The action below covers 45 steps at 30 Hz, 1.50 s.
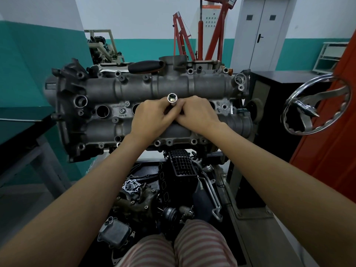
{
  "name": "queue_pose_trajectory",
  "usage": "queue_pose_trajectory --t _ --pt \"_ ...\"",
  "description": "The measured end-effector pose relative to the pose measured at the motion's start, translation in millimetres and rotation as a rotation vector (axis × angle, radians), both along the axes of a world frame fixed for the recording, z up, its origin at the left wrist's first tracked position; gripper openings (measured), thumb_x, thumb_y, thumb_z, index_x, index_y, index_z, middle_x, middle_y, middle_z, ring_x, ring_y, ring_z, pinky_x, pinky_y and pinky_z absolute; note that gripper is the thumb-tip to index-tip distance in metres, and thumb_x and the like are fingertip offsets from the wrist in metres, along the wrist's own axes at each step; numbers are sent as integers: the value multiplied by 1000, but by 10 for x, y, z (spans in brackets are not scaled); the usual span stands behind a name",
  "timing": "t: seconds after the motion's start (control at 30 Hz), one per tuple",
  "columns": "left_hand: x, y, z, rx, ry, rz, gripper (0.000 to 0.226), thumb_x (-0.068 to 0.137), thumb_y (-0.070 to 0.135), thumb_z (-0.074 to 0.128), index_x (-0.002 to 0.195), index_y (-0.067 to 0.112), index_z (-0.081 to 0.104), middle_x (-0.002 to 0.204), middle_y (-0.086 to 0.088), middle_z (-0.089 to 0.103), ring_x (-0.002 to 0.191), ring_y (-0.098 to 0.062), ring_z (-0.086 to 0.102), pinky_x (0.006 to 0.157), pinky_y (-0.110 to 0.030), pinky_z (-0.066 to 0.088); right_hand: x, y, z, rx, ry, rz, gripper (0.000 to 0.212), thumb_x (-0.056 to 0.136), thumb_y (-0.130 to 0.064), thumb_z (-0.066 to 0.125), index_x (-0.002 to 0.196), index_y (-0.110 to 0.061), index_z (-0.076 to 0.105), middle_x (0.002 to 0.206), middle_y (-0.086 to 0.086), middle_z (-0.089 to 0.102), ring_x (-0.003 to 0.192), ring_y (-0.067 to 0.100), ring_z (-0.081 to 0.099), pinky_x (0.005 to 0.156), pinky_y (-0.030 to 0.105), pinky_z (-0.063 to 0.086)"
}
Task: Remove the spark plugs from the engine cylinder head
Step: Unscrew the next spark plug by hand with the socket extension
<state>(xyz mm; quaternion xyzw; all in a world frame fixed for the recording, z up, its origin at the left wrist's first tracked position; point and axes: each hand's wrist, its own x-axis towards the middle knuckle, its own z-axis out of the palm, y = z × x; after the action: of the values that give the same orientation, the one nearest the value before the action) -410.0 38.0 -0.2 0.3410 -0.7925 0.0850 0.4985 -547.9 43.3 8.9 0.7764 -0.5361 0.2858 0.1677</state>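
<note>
Together, two hands, left hand (152, 114) and right hand (198, 112), grip one shiny steel tubular socket (172, 98) above the grey cast-aluminium cylinder head (134, 87); two open plug wells (102, 111) show.

Cylinder head (134, 87) on stand; socket (172, 99) at its middle, between both hands. Handwheel (316, 105) right of it. Loose parts (154, 199) below its near edge.

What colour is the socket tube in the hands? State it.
Shiny silver metal; the socket tube shows best in the head view, gripped by both hands.
</note>
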Motion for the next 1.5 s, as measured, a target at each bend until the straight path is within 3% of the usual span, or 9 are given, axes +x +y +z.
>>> queue_pose_trajectory --t 0.17,0.27,0.37,0.5,0.6,0.8,1.03,1.27,1.5 --pt "0 3 -24 -24 -5 -15 43 90 41 46 72 3 58 55 0 51 54 -27 55 50 -30 35 7 11 -4 7 14 29 29 85 -34 48 100 -9 54 81 8 66 75 30 61 57 31 35" --pt "3 1 -32 -19 -5 -12 42 86 44 38 70 7 49 57 1 49 55 -26 53 51 -30 32 11 29 -5 33 -6 29 22 85 -32 49 87 -12 42 68 2 55 68 30 58 53 31 27" --pt "1 19 -25 -22 -21 -8 29 86 42 40 70 18 38 57 4 43 54 -28 51 52 -29 30 18 27 -1 5 2 13 20 84 -31 49 85 -12 54 76 6 64 75 31 60 56 29 28" --pt "0 10 -28 -36 -24 5 33 90 30 54 65 8 55 54 6 40 48 -29 51 52 -26 28 7 29 -2 -13 1 12 21 84 -26 50 82 -12 65 80 10 68 78 32 61 59 29 30" --pt "-3 7 -26 -38 -12 15 32 89 28 55 68 5 61 50 1 46 48 -27 52 52 -25 27 14 22 -9 -35 16 20 25 85 -28 49 96 -10 61 85 10 68 79 32 61 59 29 30" --pt "7 -4 -41 -54 -6 -10 43 87 40 43 68 5 59 53 -4 53 52 -29 55 52 -26 30 9 30 -21 -7 -7 47 27 85 -31 50 97 -7 46 76 10 63 70 33 59 55 31 29" --pt "2 -15 -35 -47 -18 2 38 91 34 52 68 4 60 54 7 40 48 -24 50 53 -25 26 4 19 -18 -50 9 13 26 87 -32 48 93 -11 64 84 11 68 80 33 61 59 29 29" --pt "8 11 -29 -34 -17 -18 41 87 39 43 67 6 57 54 7 42 49 -25 51 53 -25 27 7 40 -24 -13 -23 64 27 85 -33 51 93 -10 41 65 1 53 64 30 58 52 30 27" --pt "0 10 -32 -64 -19 1 42 85 39 41 73 4 61 57 -10 58 55 -33 56 53 -27 30 2 19 -23 -63 31 25 28 87 -32 47 101 -12 62 87 10 68 85 34 60 60 32 32"
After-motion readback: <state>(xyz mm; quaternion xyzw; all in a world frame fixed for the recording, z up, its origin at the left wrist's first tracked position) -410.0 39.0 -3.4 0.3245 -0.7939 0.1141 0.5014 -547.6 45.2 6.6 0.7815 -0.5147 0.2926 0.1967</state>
